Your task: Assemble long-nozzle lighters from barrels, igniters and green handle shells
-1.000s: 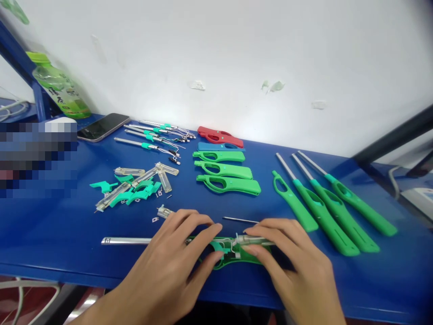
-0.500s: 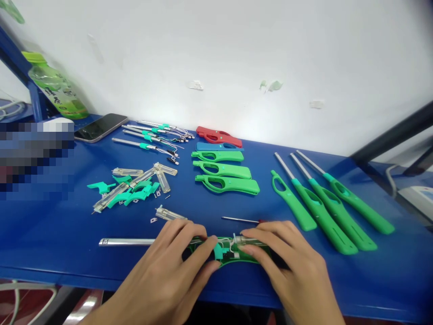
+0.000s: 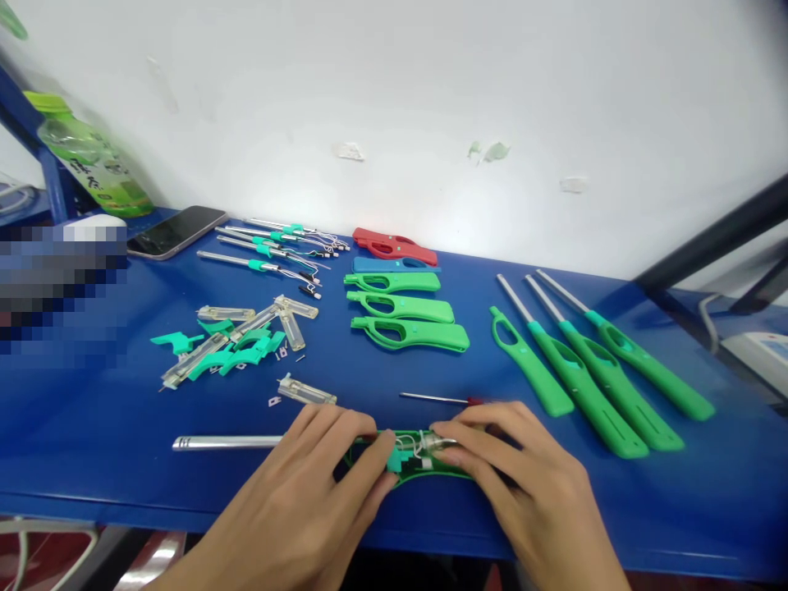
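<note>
Green plastic handle shell (image 3: 442, 469) of a long-nosed lighter lies open on a blue surface (image 3: 350, 373), directly under a worker's two hands. The left hand (image 3: 308, 484) has its grip closed across the front part, with the shell between thumb and fingers, while the right hand (image 3: 529, 468) pinches a clear fuel tank (image 3: 434, 443) at the rear. White wires (image 3: 419, 448) and a teal trigger (image 3: 394, 460) show between the hands; a metal tube (image 3: 227, 443) extends past the left one.

Just beyond the right hand lies one red-handled screwdriver (image 3: 434, 398). Five loose tanks (image 3: 255, 325) mingle with teal levers (image 3: 222, 359) too jumbled to count; a sixth tank (image 3: 306, 391) lies apart, near the left hand. Behind are at least four collared tubes (image 3: 227, 258). One red handle (image 3: 422, 253), one blue handle (image 3: 373, 264) and three green handles (image 3: 424, 309) line the middle; at right, three tube-fitted lighters (image 3: 607, 377) flank one bare green handle (image 3: 535, 373). One phone (image 3: 178, 231) and one green-capped bottle (image 3: 92, 164) stand at far left; what the bottle and tanks contain cannot be made out.
</note>
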Available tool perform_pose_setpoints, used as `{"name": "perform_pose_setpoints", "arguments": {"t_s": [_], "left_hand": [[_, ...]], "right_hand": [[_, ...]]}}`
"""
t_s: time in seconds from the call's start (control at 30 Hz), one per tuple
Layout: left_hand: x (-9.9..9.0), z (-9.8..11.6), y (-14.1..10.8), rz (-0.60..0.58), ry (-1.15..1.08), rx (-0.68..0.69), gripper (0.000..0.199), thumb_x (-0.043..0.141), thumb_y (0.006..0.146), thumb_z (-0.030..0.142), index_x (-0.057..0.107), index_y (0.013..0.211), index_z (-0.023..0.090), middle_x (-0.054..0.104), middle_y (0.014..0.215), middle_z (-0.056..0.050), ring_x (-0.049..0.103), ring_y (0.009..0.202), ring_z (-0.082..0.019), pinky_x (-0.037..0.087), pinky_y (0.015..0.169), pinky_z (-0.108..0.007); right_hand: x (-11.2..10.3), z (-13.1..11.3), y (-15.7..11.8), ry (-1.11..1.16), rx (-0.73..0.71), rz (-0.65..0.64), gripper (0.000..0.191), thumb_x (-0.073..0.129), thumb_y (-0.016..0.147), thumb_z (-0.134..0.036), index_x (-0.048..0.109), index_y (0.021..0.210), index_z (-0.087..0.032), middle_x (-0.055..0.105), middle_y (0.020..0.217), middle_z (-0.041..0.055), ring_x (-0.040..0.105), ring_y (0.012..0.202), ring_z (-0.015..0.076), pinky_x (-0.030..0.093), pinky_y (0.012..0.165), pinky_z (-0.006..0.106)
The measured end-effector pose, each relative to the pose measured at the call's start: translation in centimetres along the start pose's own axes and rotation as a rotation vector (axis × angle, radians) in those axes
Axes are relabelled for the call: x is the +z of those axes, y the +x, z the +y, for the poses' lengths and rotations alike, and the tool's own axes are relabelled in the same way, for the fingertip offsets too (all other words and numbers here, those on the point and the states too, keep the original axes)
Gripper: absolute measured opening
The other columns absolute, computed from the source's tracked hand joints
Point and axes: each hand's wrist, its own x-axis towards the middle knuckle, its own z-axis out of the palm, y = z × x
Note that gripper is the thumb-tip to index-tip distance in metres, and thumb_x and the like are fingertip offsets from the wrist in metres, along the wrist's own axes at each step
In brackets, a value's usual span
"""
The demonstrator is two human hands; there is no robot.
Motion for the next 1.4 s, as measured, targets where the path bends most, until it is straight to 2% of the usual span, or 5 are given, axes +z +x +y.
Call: {"name": "perform_pose_setpoints", "arguments": {"t_s": [0.27,0.5,0.8,1.0,1.4], "left_hand": [[0.3,-0.4,-0.4,-0.212,-0.007,0.005,0.060,0.046,0.087,-0.005,0.067,0.138,0.020,0.063,0.111,-0.011,0.054,0.094,-0.026,0.052,0.086,-0.041],[0.6,-0.5,-0.7,-0.215,-0.035,0.004,0.075,0.044,0.076,-0.012,0.064,0.140,0.022,0.055,0.115,-0.012,0.050,0.099,-0.026,0.053,0.084,-0.040],[0.9,-0.6,-1.0,-0.186,-0.029,0.030,0.070,0.045,0.080,-0.011,0.067,0.138,0.022,0.054,0.115,-0.011,0.048,0.098,-0.026,0.050,0.086,-0.041],[1.0,-0.9,-1.1,-0.148,-0.025,0.032,0.063,0.044,0.088,-0.006,0.067,0.140,0.022,0.056,0.112,-0.011,0.048,0.094,-0.024,0.049,0.082,-0.038],[1.4,-1.5,-2.0,-0.157,0.012,0.021,0.051,0.045,0.102,0.005,0.066,0.141,0.031,0.062,0.117,-0.007,0.057,0.102,-0.021,0.050,0.094,-0.034]], "right_hand": [[0.2,0.2,-0.9,-0.066,0.013,-0.059,0.028,0.062,0.110,-0.019,0.073,0.133,-0.030,0.068,0.117,0.0051,0.068,0.103,0.0196,0.062,0.084,0.031],[0.1,-0.2,-0.9,-0.049,0.031,-0.066,0.039,0.056,0.108,-0.012,0.073,0.137,-0.032,0.068,0.119,0.0064,0.068,0.105,0.0202,0.063,0.082,0.030],[0.4,-0.6,-0.5,0.041,0.125,0.004,0.030,0.059,0.110,-0.019,0.079,0.126,-0.035,0.067,0.110,0.0007,0.070,0.094,0.0126,0.059,0.078,0.020],[0.5,-0.5,-0.3,0.119,0.277,0.072,0.003,0.072,0.105,-0.034,0.071,0.106,-0.031,0.074,0.103,-0.0043,0.074,0.094,0.0154,0.058,0.082,0.020],[0.0,0.1,-0.5,0.170,0.360,-0.062,0.018,0.059,0.110,-0.025,0.065,0.093,-0.028,0.070,0.094,-0.0045,0.070,0.086,0.0135,0.055,0.080,0.019]]}}
